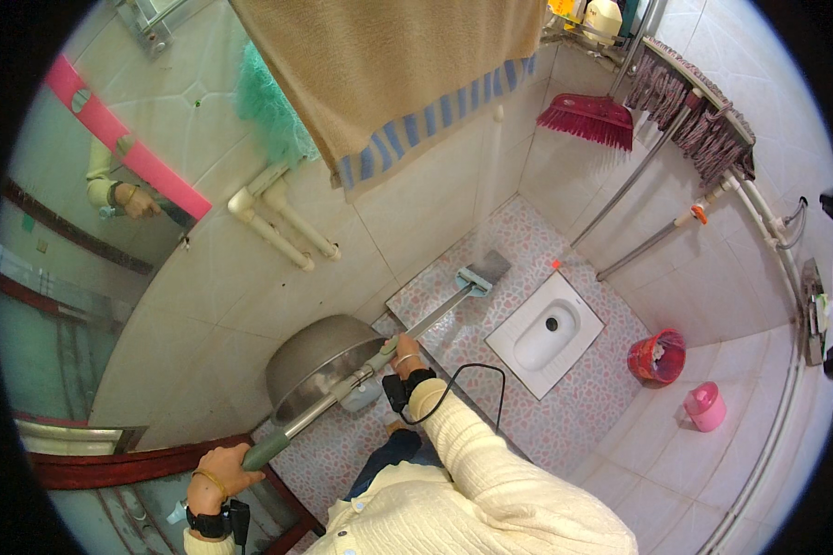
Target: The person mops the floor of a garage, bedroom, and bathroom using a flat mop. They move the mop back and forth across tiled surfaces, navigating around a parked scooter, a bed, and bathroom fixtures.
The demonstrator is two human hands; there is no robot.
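Note:
A long-handled mop (pixel 439 316) slants from the lower left toward the middle of the picture. My left hand (pixel 222 476) is closed round the green grip at its near end. Farther along the pole, my right hand (pixel 405 356) is wrapped round a pale grey-green section. The mop's head (pixel 483 273), light blue with a grey pad, rests on the raised pink-and-grey patterned floor (pixel 440 270), left of the white squat toilet (pixel 548 328). Below part of the pole lies a large metal basin (pixel 310 356).
A red bucket (pixel 657 358) and a pink lidded container (pixel 705 406) are at the right. A string mop (pixel 699 116) and a red broom (pixel 585 118) hang along the far right wall. A brown towel (pixel 407 74) hangs overhead. A step edge crosses the floor near my right arm.

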